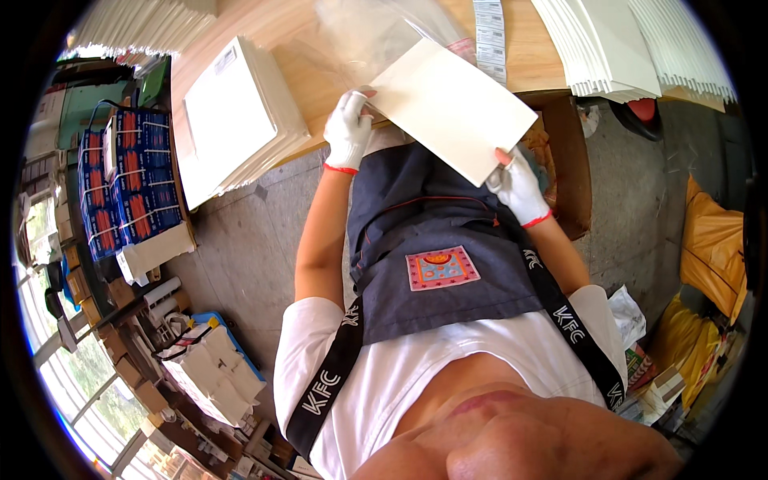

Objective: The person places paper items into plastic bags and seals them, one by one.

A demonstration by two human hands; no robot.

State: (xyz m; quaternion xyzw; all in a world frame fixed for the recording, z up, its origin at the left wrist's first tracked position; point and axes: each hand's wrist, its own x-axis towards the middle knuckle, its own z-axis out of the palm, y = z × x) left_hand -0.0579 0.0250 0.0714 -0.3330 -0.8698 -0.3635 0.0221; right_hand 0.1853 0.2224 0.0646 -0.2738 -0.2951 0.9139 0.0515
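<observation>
A flat cream-white rectangular panel [456, 112] is tilted in front of me at the table's near edge. My left hand [350, 128], in a white fingerless glove with a red cuff, grips its left corner. At its near right corner my right hand [520, 188], gloved alike, has the thumb on top and the other fingers mostly hidden. Clear plastic bags [372, 36] lie on the wooden table [532, 48], just beyond the panel. A strip of printed labels [490, 44] runs beside them.
To the left stands a stack of plastic-wrapped white panels [232, 120]. Fanned white panels [592, 48] fill the table's right side. Below the table edge is an open cardboard box [574, 168]. Blue bundled packs [144, 176] stand at far left, an orange bag [712, 248] at right.
</observation>
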